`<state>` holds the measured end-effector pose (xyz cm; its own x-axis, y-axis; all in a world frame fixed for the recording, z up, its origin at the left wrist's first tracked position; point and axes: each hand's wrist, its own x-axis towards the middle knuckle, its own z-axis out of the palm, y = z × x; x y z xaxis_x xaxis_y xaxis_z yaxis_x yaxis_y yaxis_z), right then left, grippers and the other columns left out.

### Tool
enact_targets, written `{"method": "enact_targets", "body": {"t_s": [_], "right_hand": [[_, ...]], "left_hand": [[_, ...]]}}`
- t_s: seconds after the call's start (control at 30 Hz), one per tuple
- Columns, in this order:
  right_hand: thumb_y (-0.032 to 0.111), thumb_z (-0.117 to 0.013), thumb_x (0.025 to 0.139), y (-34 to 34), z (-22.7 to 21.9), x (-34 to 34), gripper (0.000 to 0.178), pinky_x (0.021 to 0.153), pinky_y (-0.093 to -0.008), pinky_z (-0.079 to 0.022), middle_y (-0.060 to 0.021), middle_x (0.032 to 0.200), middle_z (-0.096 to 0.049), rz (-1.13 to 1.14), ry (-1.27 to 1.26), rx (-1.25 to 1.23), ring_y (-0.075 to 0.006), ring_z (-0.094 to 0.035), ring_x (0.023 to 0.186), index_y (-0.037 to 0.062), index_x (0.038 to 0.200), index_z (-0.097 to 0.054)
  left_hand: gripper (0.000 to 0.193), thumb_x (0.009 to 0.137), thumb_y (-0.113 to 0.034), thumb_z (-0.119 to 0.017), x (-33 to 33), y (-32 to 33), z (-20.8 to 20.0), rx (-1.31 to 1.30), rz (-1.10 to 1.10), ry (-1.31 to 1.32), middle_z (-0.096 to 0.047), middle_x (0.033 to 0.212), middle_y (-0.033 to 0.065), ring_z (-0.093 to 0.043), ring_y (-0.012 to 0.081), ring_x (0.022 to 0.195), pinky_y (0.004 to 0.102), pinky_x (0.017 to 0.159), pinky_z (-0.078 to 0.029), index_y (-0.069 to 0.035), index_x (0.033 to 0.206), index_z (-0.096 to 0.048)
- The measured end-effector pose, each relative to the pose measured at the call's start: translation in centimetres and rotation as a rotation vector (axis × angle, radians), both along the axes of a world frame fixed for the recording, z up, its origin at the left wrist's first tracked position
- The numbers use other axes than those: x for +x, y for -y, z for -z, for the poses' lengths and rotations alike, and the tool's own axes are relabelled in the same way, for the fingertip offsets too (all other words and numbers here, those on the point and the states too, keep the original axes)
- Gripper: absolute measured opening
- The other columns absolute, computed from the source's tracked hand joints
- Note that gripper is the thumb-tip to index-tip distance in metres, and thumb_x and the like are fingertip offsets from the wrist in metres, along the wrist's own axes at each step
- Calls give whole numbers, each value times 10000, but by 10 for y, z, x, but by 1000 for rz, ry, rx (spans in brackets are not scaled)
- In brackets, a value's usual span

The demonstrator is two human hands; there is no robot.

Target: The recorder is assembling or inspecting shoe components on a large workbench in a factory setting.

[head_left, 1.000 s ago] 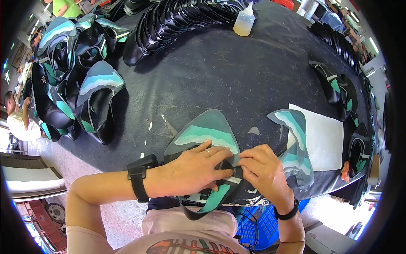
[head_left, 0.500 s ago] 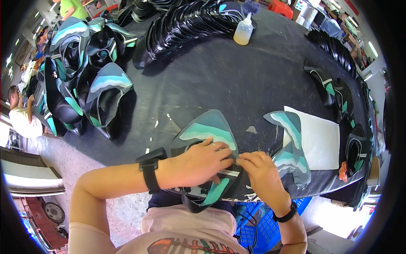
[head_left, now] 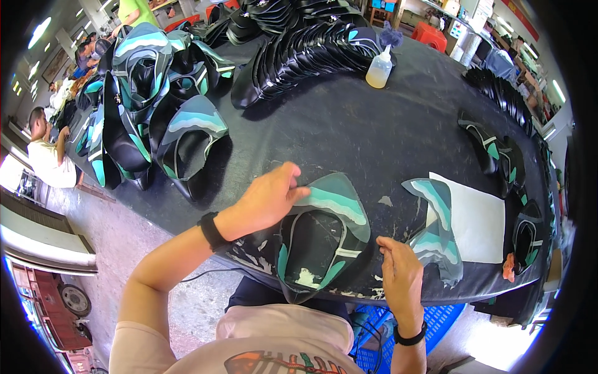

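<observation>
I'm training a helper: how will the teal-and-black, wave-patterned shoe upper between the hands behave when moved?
The shoe upper probably flexes, since it looks thin. With its open centre, it's likely light. Lying low, it seems unlikely to roll.

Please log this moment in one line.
left hand: at teal-banded dark looped piece, contact unclear | right hand: beside it, apart | nearby: white rectangular sheet

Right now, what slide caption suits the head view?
Over a black table, left hand at the edge of a striped upper, right hand clear of it.
</observation>
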<state>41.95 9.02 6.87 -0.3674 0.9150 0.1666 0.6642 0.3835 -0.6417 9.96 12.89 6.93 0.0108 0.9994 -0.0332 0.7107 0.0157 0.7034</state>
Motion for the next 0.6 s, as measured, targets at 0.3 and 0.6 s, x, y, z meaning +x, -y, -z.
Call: {"method": "enact_targets", "body": {"t_s": [0.3, 0.6], "right_hand": [[-70, -630, 792, 33, -3, -42, 321, 766, -435, -559, -180, 1123, -723, -273, -95, 280, -351, -692, 880, -18, 1105, -682], [168, -815, 851, 88, -19, -88, 407, 866, -431, -561, -175, 1156, -665, -332, -16, 119, -361, -662, 1046, 20, 1196, -660]], "left_hand": [[371, 848, -97, -804, -10, 9, 37, -74, -82, 180, -654, 840, 90, -610, 177, 740, 350, 667, -484, -51, 1128, -565], [498, 1023, -306, -638, -6, 27, 36, -21, -56, 214, -687, 1109, 217, -683, 389, 1034, 439, 901, -532, -16, 1387, -460]]}}
